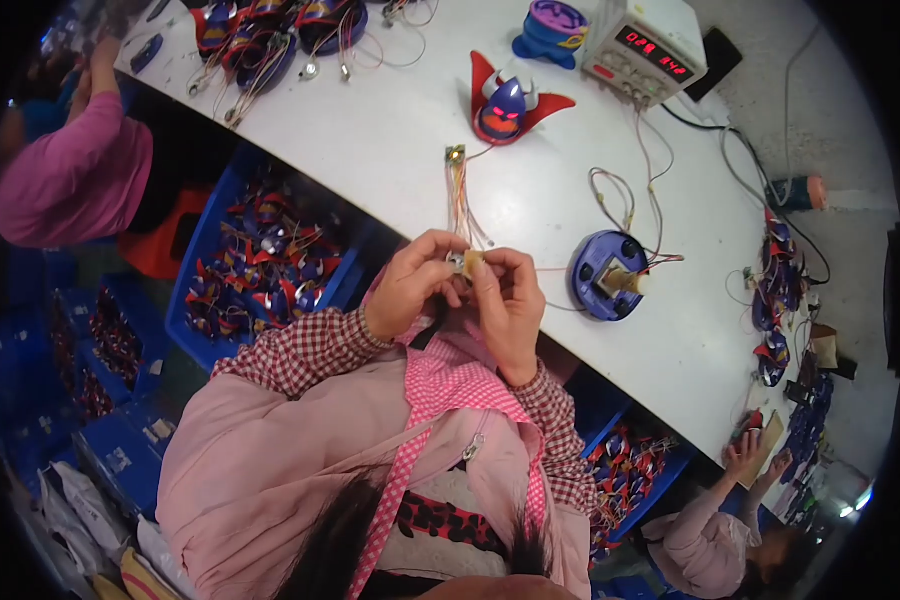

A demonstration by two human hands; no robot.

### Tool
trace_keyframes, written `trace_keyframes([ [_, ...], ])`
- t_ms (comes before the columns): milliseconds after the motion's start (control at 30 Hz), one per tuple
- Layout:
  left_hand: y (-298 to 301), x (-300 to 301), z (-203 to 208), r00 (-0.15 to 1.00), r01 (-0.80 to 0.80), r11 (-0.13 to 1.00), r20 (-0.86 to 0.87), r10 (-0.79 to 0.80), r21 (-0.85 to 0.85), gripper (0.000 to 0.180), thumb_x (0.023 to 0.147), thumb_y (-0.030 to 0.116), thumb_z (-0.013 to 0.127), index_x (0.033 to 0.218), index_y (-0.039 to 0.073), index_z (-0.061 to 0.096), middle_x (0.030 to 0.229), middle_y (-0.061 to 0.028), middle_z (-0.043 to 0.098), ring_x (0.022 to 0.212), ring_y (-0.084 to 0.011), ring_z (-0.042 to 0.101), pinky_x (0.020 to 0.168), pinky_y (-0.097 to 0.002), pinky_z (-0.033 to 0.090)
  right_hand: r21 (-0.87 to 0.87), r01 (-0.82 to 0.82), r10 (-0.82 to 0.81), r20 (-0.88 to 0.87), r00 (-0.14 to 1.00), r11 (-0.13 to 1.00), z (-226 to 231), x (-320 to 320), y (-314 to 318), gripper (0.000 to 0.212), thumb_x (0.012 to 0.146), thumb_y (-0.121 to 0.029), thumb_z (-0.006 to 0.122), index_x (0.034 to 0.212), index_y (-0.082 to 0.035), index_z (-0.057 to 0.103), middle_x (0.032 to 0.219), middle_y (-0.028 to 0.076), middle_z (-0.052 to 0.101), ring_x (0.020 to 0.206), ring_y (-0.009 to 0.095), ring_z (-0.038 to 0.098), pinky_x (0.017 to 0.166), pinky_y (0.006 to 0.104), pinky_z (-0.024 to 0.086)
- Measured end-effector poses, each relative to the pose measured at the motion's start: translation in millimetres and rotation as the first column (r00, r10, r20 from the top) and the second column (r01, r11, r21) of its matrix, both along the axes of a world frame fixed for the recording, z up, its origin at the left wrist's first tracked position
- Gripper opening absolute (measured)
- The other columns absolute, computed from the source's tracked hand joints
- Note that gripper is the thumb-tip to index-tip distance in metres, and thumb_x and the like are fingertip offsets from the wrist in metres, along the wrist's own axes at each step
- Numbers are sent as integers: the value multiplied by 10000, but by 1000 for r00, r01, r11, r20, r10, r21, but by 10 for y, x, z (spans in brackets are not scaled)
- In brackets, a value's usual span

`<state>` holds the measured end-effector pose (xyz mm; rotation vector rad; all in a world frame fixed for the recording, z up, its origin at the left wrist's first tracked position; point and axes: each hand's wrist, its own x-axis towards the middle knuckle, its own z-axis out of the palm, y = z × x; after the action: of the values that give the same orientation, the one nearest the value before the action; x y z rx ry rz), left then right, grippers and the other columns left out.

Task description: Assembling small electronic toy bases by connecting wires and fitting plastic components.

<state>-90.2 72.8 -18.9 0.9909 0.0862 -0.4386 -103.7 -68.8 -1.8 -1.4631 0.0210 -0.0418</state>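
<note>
Both my hands meet just over the table's near edge. My left hand [420, 283] is closed, its thumb and forefinger pinching a small silvery part [457, 262] with wires. My right hand [510, 305] is closed on a small yellowish piece [474, 262], pressed up against that part. Thin wires [458, 205] run from there to a small circuit board [456, 155] lying flat. Beyond it stands a purple toy head [505, 108] with red wings, pale horns and glowing red eyes. Right of my hands is a round purple toy base [585, 262], with wires attached.
A white power supply [615, 72] with a lit red display stands at the back, beside a blue-purple round container [552, 35]. More wired toy heads [260, 40] lie back left. Blue bins [195, 310] of toy parts sit below the table [370, 130]. Co-workers are at left and lower right.
</note>
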Motion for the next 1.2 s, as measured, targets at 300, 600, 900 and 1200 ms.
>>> trace_keyframes([
  [300, 3, 89, -8, 998, 28, 998, 57, -31, 61, 172, 940, 158, 497, 1051, 27, 508, 920, -42, 582, 719, -82, 572, 591, -203, 491, 6, -9, 9, 57, 998, 1000, -46, 26, 49, 153, 900, -54, 563, 1012, 23, 494, 797, 50, 592, 684, 54, 542, 587, 185, 449],
  [600, 32, 139, 60, 999, 16, 987, 26, -20, 160, 149, 927, 184, 526, 965, 41, 544, 775, 2, 570, 605, -42, 542, 497, -164, 444, -461, 74, 91, 325, 941, 884, -49, 84, -32, 132, 885, -56, 586, 983, 19, 538, 796, 59, 585, 652, 76, 551, 554, 215, 450],
  [900, 54, 146, 120, 1000, 28, 980, 4, -29, 198, 174, 908, 217, 560, 918, 43, 562, 718, 18, 546, 578, -35, 524, 458, -156, 424, -357, 36, 48, 223, 974, 934, 20, 47, -41, 131, 855, -26, 602, 967, 17, 551, 753, 96, 589, 574, 158, 570, 529, 249, 458],
  [1200, 59, 213, 131, 996, 88, 953, 4, -93, 288, 137, 909, 192, 556, 853, 67, 557, 711, 35, 553, 545, -10, 494, 436, -137, 383, -593, 121, 151, 388, 909, 796, 44, 127, -77, 157, 815, 0, 625, 951, 1, 547, 771, 129, 578, 588, 229, 589, 521, 279, 460],
])
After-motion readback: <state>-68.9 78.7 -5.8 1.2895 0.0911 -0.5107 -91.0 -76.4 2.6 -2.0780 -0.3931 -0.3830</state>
